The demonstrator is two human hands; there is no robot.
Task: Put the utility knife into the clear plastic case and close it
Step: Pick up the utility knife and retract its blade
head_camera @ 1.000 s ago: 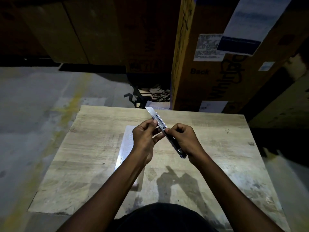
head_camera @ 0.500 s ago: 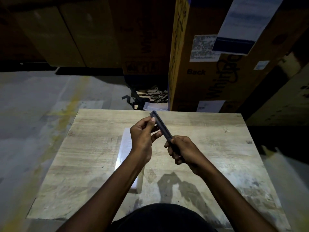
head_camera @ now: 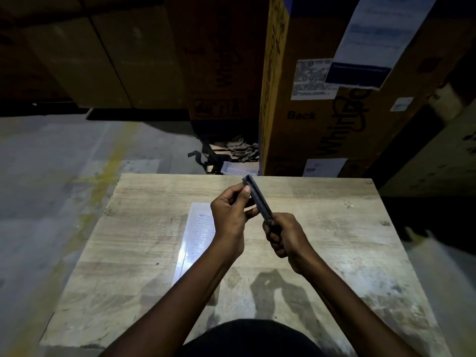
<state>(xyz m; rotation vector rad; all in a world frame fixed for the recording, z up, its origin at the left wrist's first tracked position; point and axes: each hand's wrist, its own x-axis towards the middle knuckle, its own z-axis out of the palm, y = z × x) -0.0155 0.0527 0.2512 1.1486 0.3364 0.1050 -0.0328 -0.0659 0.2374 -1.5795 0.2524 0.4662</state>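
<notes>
Wooden table (head_camera: 322, 253): one utility knife (head_camera: 258, 199) (two hands (head_camera: 229, 215)), one clear plastic case (head_camera: 195, 238).

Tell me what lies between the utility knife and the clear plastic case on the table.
Only the left hand: it hangs over the clear plastic case, hiding its right edge. The utility knife is held above the table in both hands, right hand at the handle.

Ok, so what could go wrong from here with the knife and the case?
1. Only fingertips of the left hand pinch the utility knife; it could slip as the right hand shifts.
2. The clear plastic case is faint in this dim light and partly under the left forearm, so seating the knife could miss.
</notes>
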